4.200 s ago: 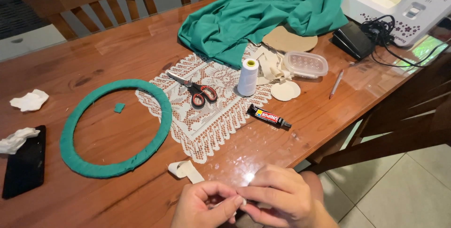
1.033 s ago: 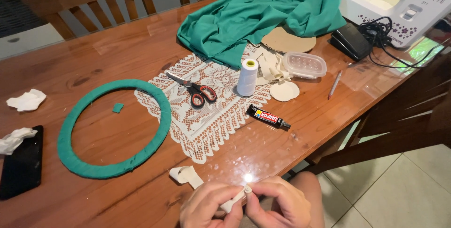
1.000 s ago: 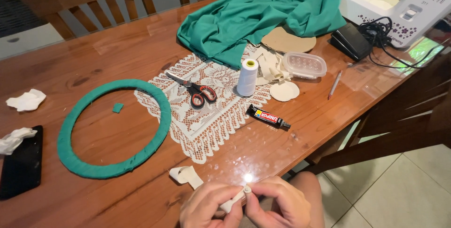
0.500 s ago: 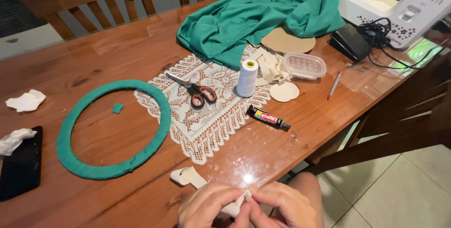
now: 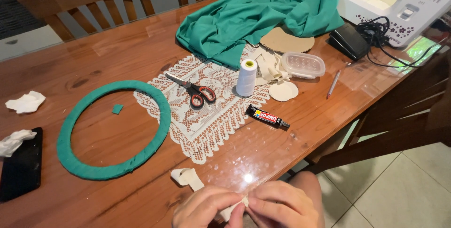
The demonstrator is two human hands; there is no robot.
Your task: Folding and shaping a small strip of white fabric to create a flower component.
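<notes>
We are pinching a small cream strip of fabric (image 5: 231, 209) between the fingers of both hands at the near edge of the glossy brown wooden bench (image 5: 117, 45): the left hand (image 5: 206, 208) is pressing thumb and fingers together on its left end, and the right hand (image 5: 281, 206) is doing the same on its right end, fingertips nearly touching. Just beyond the left hand, a curled cream fabric scrap (image 5: 188, 178) is lying on the bench. Taking the white lace doily (image 5: 206, 110) as our landmark, the hands are working just in front of it. The green fabric-wrapped ring (image 5: 66, 157) is overlapping its left edge, red-handled scissors (image 5: 195, 90) and a white thread cone (image 5: 246, 77) are resting on it, a black glue tube (image 5: 268, 117) is lying at its right, and crumpled green cloth (image 5: 263, 14) is heaped behind it.
</notes>
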